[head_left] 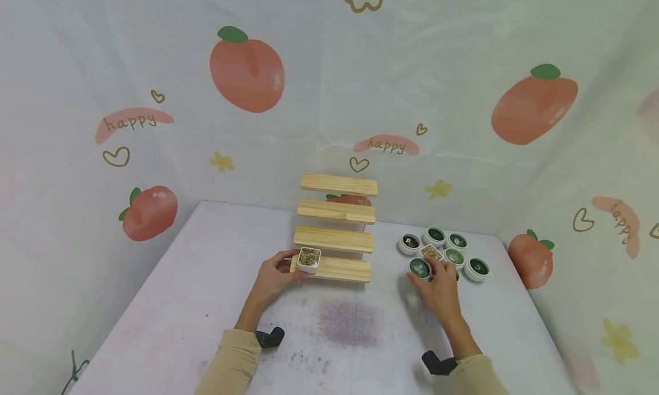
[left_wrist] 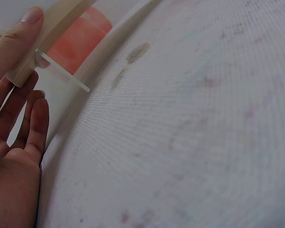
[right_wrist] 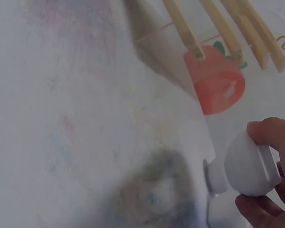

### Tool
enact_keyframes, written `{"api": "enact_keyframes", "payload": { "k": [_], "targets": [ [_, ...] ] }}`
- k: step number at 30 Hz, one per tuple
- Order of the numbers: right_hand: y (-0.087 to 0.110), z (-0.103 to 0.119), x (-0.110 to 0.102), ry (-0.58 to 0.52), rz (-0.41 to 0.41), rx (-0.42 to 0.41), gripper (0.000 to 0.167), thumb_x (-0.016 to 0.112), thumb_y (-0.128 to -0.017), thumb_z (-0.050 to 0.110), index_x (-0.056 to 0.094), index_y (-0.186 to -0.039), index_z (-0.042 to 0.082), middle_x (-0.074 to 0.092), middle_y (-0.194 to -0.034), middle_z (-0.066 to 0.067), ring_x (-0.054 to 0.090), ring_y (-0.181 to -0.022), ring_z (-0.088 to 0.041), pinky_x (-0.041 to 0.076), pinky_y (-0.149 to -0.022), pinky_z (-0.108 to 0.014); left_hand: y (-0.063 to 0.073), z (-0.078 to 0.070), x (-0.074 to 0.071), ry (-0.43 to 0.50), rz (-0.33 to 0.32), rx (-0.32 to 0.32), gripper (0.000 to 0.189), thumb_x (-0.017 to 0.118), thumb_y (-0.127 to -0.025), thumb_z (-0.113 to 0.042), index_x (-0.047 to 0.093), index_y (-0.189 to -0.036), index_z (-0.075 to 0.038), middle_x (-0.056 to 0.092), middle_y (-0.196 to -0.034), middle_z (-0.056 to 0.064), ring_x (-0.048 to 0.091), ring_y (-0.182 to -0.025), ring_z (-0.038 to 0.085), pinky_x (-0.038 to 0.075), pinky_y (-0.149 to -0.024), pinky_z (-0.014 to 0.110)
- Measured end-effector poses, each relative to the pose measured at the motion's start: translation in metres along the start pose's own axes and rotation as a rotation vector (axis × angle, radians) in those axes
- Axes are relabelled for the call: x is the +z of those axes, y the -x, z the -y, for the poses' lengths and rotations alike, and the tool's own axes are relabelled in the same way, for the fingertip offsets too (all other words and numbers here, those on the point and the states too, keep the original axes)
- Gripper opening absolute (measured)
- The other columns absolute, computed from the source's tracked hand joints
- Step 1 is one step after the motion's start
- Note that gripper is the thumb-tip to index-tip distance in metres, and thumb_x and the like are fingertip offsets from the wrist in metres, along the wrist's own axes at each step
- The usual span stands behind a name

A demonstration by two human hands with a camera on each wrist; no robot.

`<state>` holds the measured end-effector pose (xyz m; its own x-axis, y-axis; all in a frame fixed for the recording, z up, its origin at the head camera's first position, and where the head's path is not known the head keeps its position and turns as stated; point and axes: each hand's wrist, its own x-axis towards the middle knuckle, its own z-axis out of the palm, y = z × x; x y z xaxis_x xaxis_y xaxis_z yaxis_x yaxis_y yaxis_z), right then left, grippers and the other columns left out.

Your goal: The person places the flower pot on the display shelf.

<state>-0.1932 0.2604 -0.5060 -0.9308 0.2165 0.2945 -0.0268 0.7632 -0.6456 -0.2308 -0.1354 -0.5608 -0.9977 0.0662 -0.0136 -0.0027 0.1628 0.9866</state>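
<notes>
In the head view my left hand (head_left: 276, 278) holds a small square white pot (head_left: 309, 260) with mottled green-brown contents at the left end of the lowest step of a wooden tiered rack (head_left: 342, 269). In the left wrist view the thumb (left_wrist: 19, 35) lies against the pot's side, with other fingers below the board's end. My right hand (head_left: 440, 289) grips a round white pot (head_left: 419, 268) with a dark green top, at the near edge of a cluster of pots. The right wrist view shows this pot (right_wrist: 249, 166) tilted between thumb and fingers, its top facing away.
Several round white pots with green tops, among them one at the right (head_left: 476, 269), stand at the table's back right. A square pot (head_left: 431, 252) with tan contents sits among them, partly behind my right hand. A printed cloth backdrop (head_left: 319, 98) rises behind the white table (head_left: 206, 258).
</notes>
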Motion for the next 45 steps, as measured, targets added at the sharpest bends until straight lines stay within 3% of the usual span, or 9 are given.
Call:
{"api": "enact_keyframes", "payload": {
  "k": [5,11,22,26,32,36,40,43,45],
  "targets": [
    [-0.002,0.013,0.0,-0.044,0.02,0.001,0.063,0.088,-0.079,0.016,0.061,-0.131,-0.004,0.048,-0.113,-0.019,0.055,-0.103,-0.029,0.04,-0.079,-0.016,0.001,0.0,0.0,0.003,-0.004,0.004,0.065,0.093,-0.074,-0.016,0.067,-0.133,-0.019,0.068,-0.111,0.016,0.067,-0.089,0.018,0.054,-0.07,0.024],
    [-0.005,0.03,0.001,-0.129,0.031,-0.027,0.063,0.089,-0.077,0.015,0.06,-0.13,-0.003,0.05,-0.118,-0.018,0.061,-0.109,-0.033,0.043,-0.081,-0.012,0.0,-0.001,0.001,0.002,-0.006,0.007,0.066,0.093,-0.073,-0.018,0.066,-0.133,-0.019,0.068,-0.112,0.016,0.068,-0.09,0.018,0.054,-0.071,0.024],
    [-0.005,0.063,0.0,-0.249,0.101,-0.133,0.061,0.089,-0.078,0.011,0.059,-0.131,0.0,0.056,-0.126,-0.017,0.062,-0.112,-0.031,0.053,-0.088,-0.025,-0.004,0.0,0.0,-0.009,0.004,-0.022,0.068,0.089,-0.078,-0.011,0.061,-0.139,-0.01,0.067,-0.113,0.016,0.066,-0.089,0.015,0.054,-0.07,0.024],
    [-0.004,0.076,0.003,-0.299,0.127,-0.161,0.06,0.089,-0.078,0.012,0.061,-0.131,0.003,0.055,-0.126,-0.016,0.06,-0.106,-0.028,0.056,-0.085,-0.026,-0.003,-0.001,0.0,-0.01,0.005,-0.018,0.068,0.089,-0.078,-0.011,0.061,-0.14,-0.01,0.067,-0.114,0.016,0.067,-0.089,0.014,0.054,-0.071,0.023],
    [-0.002,0.09,0.008,-0.381,0.182,-0.145,0.062,0.088,-0.08,0.012,0.06,-0.134,0.004,0.056,-0.125,-0.015,0.061,-0.104,-0.026,0.054,-0.083,-0.019,0.0,-0.002,0.0,0.004,-0.01,0.005,0.066,0.092,-0.075,-0.016,0.065,-0.135,-0.016,0.068,-0.112,0.016,0.068,-0.089,0.016,0.054,-0.07,0.023],
    [0.0,0.096,0.015,-0.447,0.222,-0.079,0.063,0.088,-0.08,0.012,0.058,-0.135,0.004,0.06,-0.129,-0.014,0.063,-0.111,-0.028,0.052,-0.088,-0.019,0.001,-0.002,0.001,0.003,-0.011,0.01,0.066,0.093,-0.074,-0.018,0.066,-0.134,-0.017,0.069,-0.111,0.016,0.068,-0.089,0.017,0.055,-0.07,0.024],
    [0.002,0.098,0.028,-0.482,0.249,-0.041,0.062,0.088,-0.08,0.012,0.058,-0.133,0.006,0.063,-0.126,-0.012,0.064,-0.113,-0.026,0.052,-0.092,-0.022,0.009,-0.019,-0.001,0.011,0.01,-0.004,0.065,0.091,-0.076,-0.013,0.064,-0.136,-0.012,0.068,-0.112,0.018,0.068,-0.089,0.016,0.054,-0.07,0.023],
    [0.004,0.099,0.039,-0.483,0.249,-0.088,0.06,0.088,-0.079,0.012,0.059,-0.131,0.006,0.061,-0.126,-0.012,0.064,-0.111,-0.025,0.053,-0.091,-0.023,0.013,-0.03,-0.001,0.024,0.023,-0.013,0.065,0.089,-0.077,-0.008,0.063,-0.137,-0.009,0.068,-0.113,0.02,0.067,-0.089,0.015,0.054,-0.07,0.023],
    [0.004,0.101,0.045,-0.484,0.249,-0.129,0.06,0.089,-0.078,0.012,0.06,-0.13,0.006,0.059,-0.126,-0.012,0.063,-0.109,-0.025,0.054,-0.089,-0.024,0.012,-0.028,0.0,0.03,0.019,-0.013,0.064,0.089,-0.077,-0.008,0.064,-0.136,-0.01,0.068,-0.114,0.02,0.067,-0.088,0.015,0.054,-0.07,0.023]
  ]
}}
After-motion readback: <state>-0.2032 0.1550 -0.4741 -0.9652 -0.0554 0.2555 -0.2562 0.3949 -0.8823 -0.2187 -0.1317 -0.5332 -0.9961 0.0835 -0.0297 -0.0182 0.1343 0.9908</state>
